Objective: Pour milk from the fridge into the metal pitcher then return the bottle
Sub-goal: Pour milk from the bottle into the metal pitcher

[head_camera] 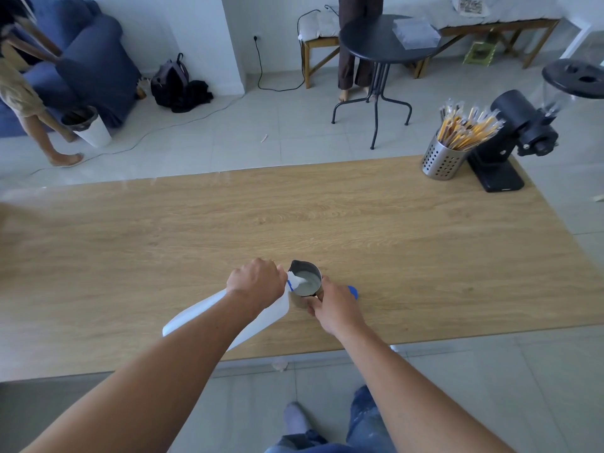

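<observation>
Wood-grain table point(294, 217) fills the middle of the room, with grey tiles beyond it. The person stands at its near edge, roughly midway along. The left hand point(256, 282) grips the white bottle point(196, 317) up by the neck and tips it steeply, base swung back toward the near edge and mouth over the rim of the pitcher point(299, 302). The right hand point(333, 305) is wrapped around the pitcher's near side, steadying it on the wood. Milk point(307, 280) already lies pale inside, and a white stream seems to run in from the bottle's mouth. A blue cap point(353, 291) rests on the table just beside the right hand.

To my eye the pour is well under way. Doing it well means keeping the mouth over the rim, watching the level, and easing the bottle upright slowly so the last of it does not dribble down the pitcher's outside. The right hand should hold firm until the bottle is level. After that the cap, close at hand, wants screwing on before the bottle goes back to the fridge, which is out of sight.

Room is generous: bare wood stretches to the left end and the far edge. Only a straw holder point(439, 161) and a black grinder point(510, 138) stand at the far right corner, well apart. The near edge is the one to mind, since the bottle's base hangs close over it.
</observation>
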